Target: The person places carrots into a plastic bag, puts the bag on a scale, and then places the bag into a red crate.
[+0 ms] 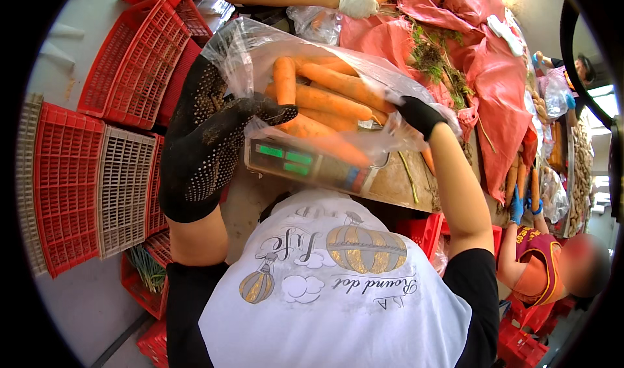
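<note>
A clear plastic bag (253, 63) with several orange carrots (336, 102) in it lies over a digital scale (312, 165) with lit green displays. My left hand (214, 124), in a black glove with white grip dots and dirt on it, is closed on the bag's left edge, its thumb over the carrots. My right hand (419, 116), in a black glove, grips the bag's right side, where the plastic is bunched and partly blurred. A loose carrot (428, 159) shows under my right wrist, and a green stem (408, 178) lies on the table beside the scale.
Red sacking (502, 85) with carrot greens (436, 61) covers the table's far right. Across from me, a person's white-gloved hand (358, 2) holds a carrot. At right, another person's blue-gloved hands (516, 204) touch carrots. Red and white plastic crates (68, 187) stand at left.
</note>
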Demonstrator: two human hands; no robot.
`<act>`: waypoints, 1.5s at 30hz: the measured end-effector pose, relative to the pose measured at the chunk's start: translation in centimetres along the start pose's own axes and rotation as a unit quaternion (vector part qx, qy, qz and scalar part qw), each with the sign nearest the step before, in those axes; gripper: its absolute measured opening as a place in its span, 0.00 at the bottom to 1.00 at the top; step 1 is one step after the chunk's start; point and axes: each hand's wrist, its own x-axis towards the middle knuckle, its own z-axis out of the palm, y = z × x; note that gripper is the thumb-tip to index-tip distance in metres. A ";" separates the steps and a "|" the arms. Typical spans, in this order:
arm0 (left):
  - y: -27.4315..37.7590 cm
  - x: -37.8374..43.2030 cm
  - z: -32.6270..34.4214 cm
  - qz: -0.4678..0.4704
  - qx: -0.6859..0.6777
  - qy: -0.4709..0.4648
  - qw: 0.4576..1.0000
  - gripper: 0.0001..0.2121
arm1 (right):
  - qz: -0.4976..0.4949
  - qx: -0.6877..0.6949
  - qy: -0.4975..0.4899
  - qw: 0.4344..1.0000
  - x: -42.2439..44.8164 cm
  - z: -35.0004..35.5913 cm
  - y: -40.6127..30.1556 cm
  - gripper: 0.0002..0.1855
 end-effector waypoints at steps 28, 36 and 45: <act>1.8 -0.5 0.5 -0.168 0.001 0.123 0.978 0.28 | -0.351 -0.333 0.134 0.865 -8.5 -6.3 -6.1 0.19; 3.3 1.0 -1.3 -0.242 0.229 -0.036 0.942 0.23 | 0.019 0.134 -0.104 0.985 -12.5 -8.3 2.3 0.13; 6.4 12.0 -7.3 -0.080 0.119 -0.120 0.982 0.13 | -0.200 0.636 0.013 0.745 -6.7 -15.8 -5.1 0.08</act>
